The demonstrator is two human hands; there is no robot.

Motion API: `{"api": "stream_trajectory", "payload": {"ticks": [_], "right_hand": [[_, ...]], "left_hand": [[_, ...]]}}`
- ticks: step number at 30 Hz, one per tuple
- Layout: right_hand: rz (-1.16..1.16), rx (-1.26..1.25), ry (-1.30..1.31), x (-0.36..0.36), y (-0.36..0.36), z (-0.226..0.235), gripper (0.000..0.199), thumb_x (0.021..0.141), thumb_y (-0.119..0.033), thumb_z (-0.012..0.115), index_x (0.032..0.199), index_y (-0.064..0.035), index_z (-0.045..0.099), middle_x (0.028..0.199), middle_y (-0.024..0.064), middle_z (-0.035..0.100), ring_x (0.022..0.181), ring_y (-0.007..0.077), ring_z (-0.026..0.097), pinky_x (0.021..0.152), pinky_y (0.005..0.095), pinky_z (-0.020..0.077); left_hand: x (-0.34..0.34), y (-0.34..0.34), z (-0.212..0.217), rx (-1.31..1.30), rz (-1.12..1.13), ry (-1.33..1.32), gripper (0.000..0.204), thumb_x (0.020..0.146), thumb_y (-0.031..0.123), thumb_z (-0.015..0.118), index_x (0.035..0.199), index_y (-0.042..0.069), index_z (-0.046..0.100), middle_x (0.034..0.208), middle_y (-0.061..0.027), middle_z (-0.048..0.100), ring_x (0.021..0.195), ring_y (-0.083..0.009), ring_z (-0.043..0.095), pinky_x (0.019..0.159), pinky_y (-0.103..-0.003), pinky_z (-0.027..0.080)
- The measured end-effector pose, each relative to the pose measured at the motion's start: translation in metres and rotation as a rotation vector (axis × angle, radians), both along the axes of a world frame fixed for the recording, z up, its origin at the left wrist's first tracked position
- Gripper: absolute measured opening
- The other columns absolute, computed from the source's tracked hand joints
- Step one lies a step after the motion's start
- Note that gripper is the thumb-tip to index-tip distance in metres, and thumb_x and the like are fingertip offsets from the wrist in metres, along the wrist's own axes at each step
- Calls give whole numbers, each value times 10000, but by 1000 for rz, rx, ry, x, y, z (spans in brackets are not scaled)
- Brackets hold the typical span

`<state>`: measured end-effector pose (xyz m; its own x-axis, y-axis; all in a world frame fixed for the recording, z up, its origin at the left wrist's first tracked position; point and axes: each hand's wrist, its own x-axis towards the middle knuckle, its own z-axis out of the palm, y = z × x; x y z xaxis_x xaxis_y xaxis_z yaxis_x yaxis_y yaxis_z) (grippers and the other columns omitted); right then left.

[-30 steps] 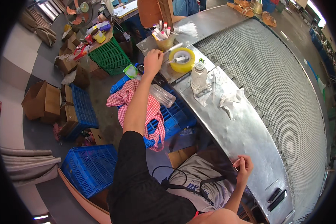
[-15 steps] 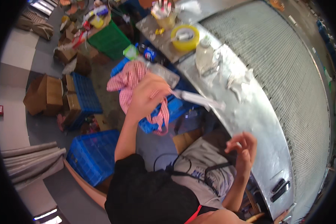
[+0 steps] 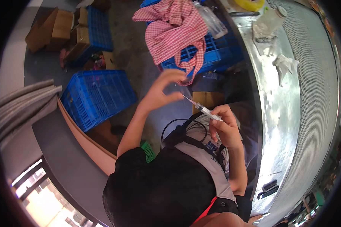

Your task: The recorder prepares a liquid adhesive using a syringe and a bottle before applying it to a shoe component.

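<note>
In my right hand (image 3: 227,126) is a clear syringe (image 3: 209,112), its barrel pinched between thumb and fingers. A thin needle points up and left from it. Close to the needle's tip, my left hand (image 3: 161,92) is open, thumb and fingers curved apart in a C shape with nothing visible between them. Beyond the left hand, a red-and-white checked cloth (image 3: 174,32) is draped over a blue plastic crate (image 3: 212,53). A clear plastic bottle (image 3: 212,22) lies beside the cloth.
A metal bench (image 3: 276,125) runs along my right, with a mesh panel (image 3: 316,94) beyond it. On it are a squat clear bottle (image 3: 269,22), crumpled plastic (image 3: 286,66) and small black objects (image 3: 268,189). Another blue crate (image 3: 98,96) and a cardboard box (image 3: 51,30) stand left.
The syringe has passed from my left hand to my right. My left hand has drawn back from the cloth and opened; my right, empty before, has closed on the syringe. The view has shifted.
</note>
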<state>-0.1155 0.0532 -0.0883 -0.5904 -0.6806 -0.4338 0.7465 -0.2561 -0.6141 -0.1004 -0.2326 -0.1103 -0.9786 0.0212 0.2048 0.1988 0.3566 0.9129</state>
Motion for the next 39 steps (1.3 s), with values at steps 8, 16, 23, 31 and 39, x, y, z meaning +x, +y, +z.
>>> {"api": "stream_trajectory", "payload": {"ticks": [8,16,23,31,39], "right_hand": [[197,140,147,16,-39,11,126,976,-151,608,1054,-68,554,760,-20,500,505,33,412,429,205,283],[139,199,168,20,-57,6,100,1003,-175,588,1024,-82,557,780,-66,480,559,-9,348,476,181,264],[116,235,152,21,-60,7,93,1024,-179,541,1005,-95,506,648,-70,370,492,12,265,429,202,185],[42,210,51,21,-57,5,79,1028,-170,514,976,-117,485,625,-75,330,475,15,238,423,211,166],[60,176,-6,21,-57,3,72,1020,-184,532,994,-124,501,648,-72,347,476,16,240,423,212,171]], "left_hand": [[227,-115,-272,102,677,-922,453,1040,364,348,750,101,576,631,-45,563,537,-154,519,472,-328,400],[326,8,-276,200,1,-1779,522,1005,540,343,1144,108,602,990,-65,663,842,-196,637,748,-438,500],[325,24,-293,333,112,-1712,520,1015,511,317,1135,93,604,971,-88,663,807,-203,633,760,-431,491],[299,-2,-284,345,279,-1713,500,1014,503,323,1088,96,604,921,-70,665,772,-190,620,711,-411,475],[284,-11,-275,330,267,-1604,494,1004,516,349,1052,99,608,885,-62,658,744,-188,614,675,-381,472]]}}
